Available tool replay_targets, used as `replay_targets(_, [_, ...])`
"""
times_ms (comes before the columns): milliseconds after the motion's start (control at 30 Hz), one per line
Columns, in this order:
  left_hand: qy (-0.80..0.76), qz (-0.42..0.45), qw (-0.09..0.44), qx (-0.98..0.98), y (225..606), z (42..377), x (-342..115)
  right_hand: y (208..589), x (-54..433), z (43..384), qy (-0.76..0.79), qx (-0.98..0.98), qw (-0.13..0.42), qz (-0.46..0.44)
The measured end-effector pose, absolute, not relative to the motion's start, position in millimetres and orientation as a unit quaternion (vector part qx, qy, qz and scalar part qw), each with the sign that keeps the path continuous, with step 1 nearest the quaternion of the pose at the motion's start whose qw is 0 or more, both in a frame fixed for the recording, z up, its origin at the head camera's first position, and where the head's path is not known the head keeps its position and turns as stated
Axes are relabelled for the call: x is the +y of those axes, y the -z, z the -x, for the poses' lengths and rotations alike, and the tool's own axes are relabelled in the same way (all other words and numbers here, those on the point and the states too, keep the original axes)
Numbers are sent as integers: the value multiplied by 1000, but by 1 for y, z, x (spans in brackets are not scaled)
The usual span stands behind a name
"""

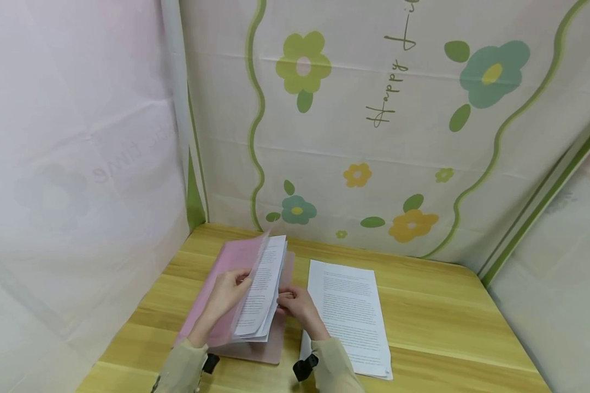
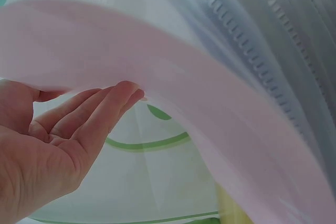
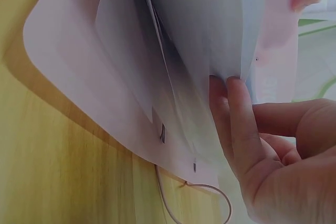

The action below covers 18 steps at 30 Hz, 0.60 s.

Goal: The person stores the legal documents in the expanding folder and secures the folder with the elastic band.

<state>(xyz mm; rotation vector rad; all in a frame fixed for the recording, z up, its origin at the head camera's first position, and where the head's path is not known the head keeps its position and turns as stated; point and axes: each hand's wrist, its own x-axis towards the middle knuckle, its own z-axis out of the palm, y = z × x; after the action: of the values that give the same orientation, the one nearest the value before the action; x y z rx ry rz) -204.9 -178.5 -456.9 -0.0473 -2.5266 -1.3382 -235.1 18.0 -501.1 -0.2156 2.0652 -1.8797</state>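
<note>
A pink translucent folder (image 1: pixel 238 252) lies partly opened at the left of the table, its front cover lifted. My left hand (image 1: pixel 224 295) pinches the free edge of that cover between thumb and fingers. Inside the folder are printed pages in clear sleeves (image 1: pixel 263 286), raised off the back cover (image 3: pixel 63 51). At their right edge, my right hand (image 1: pixel 301 308) pinches several of the leaves. The left wrist view shows punched strips (image 2: pixel 231 27) of the sleeves behind the curved cover. A thin elastic cord (image 3: pixel 229 208) loops out from the back cover's edge.
A stack of printed sheets (image 1: pixel 351 305) lies right of the folder, partly under my right forearm. The wooden table (image 1: pixel 442 327) is bordered by a flowered fabric wall (image 1: pixel 373 142) behind and pale fabric (image 1: pixel 78 164) at the sides.
</note>
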Motion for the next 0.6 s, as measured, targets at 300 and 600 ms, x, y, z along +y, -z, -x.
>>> replay_targets(300, [470, 16, 134, -872, 457, 206, -177, 500, 16, 235, 651, 736, 167, 77])
replay_targets(600, [467, 12, 140, -873, 458, 205, -178, 502, 18, 236, 623, 765, 132, 89])
